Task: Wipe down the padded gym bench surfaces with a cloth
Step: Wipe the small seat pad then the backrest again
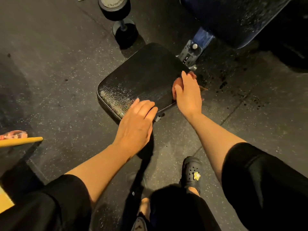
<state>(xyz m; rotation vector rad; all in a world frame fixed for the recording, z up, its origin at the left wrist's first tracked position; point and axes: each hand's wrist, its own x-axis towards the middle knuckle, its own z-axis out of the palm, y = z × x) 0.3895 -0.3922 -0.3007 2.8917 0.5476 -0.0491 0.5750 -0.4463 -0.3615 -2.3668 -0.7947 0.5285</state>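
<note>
Seat pad (141, 77): right hand (188, 94) presses cloth (175, 86)

The right hand (187, 95) covered most of the cloth (176, 85), so only reddish scraps showed round its fingers. The back pad (233, 17) and a yellow stick (20, 141) ran off the frame's edges. One dumbbell (115, 7) was cut by the top edge, its lettering too blurred to read.
</note>
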